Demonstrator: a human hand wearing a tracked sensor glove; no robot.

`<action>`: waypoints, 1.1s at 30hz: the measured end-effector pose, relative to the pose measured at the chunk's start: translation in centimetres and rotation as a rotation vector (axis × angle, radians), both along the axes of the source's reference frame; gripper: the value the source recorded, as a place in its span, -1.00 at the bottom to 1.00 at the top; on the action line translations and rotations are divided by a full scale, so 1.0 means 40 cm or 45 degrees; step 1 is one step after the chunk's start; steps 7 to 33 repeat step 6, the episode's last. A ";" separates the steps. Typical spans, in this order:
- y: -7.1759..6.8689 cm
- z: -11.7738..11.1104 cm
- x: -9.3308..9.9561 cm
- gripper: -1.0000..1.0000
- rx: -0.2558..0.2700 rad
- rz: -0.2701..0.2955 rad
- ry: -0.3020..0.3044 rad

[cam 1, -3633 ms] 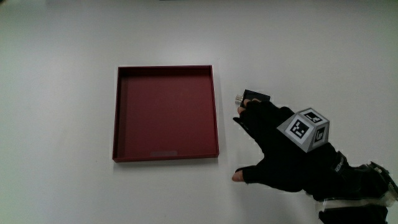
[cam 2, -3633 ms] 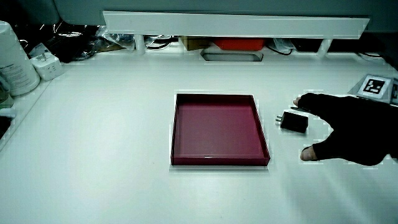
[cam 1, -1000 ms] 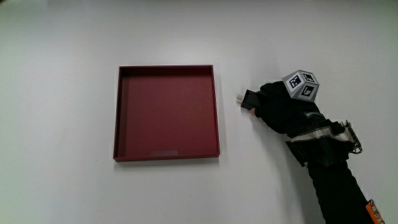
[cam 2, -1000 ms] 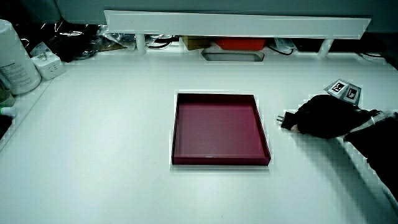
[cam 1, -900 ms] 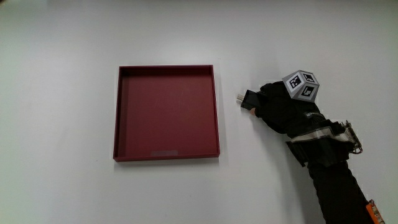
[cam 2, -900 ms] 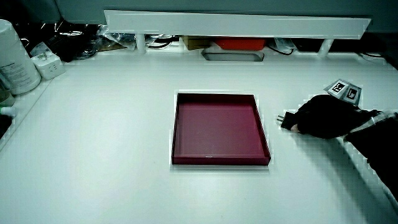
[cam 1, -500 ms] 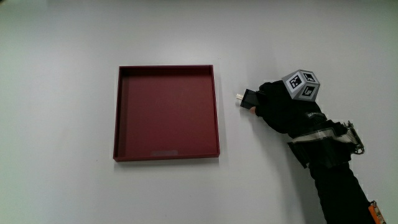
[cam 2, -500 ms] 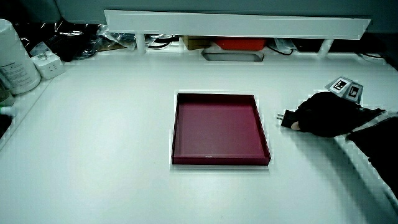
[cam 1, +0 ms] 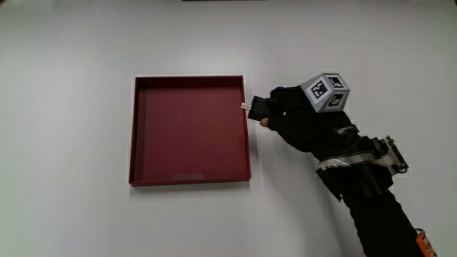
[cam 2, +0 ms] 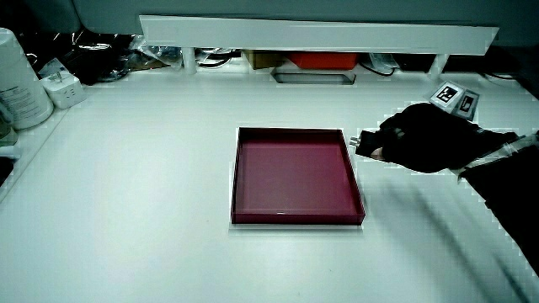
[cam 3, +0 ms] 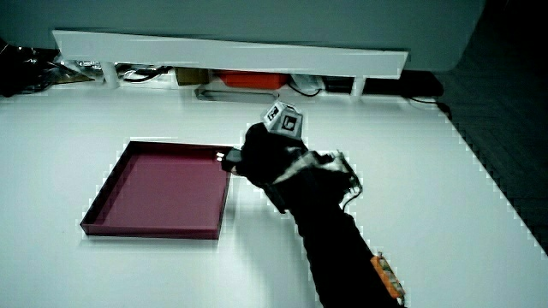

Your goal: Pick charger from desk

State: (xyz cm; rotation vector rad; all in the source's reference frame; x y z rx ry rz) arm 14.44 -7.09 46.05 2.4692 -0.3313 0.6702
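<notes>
Fingers (cam 1: 277, 100) curl tight around the black charger (cam 1: 258, 108), its prongs pointing at the rim of the dark red tray (cam 1: 190, 130). The hand (cam 1: 300, 120) carries a patterned cube (cam 1: 326, 92). Around them spreads a white table (cam 1: 86, 207); a low white partition (cam 2: 320, 34) with cables and clutter closes its edge

The main view looks straight down on the white table (cam 1: 71, 57), fairly close. Both side views look forward and down across it toward the low partition (cam 2: 320, 34) from differing angles. All three share the red tray (cam 1: 140, 128), seen in both side views (cam 2: 240, 177) (cam 3: 120, 175).
</notes>
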 end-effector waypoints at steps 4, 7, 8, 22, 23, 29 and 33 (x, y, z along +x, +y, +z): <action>-0.002 0.024 -0.038 1.00 -0.128 -0.039 -0.151; -0.004 0.019 -0.065 1.00 -0.122 -0.065 -0.181; -0.004 0.019 -0.065 1.00 -0.122 -0.065 -0.181; -0.004 0.019 -0.065 1.00 -0.122 -0.065 -0.181; -0.004 0.019 -0.065 1.00 -0.122 -0.065 -0.181; -0.004 0.019 -0.065 1.00 -0.122 -0.065 -0.181; -0.004 0.019 -0.065 1.00 -0.122 -0.065 -0.181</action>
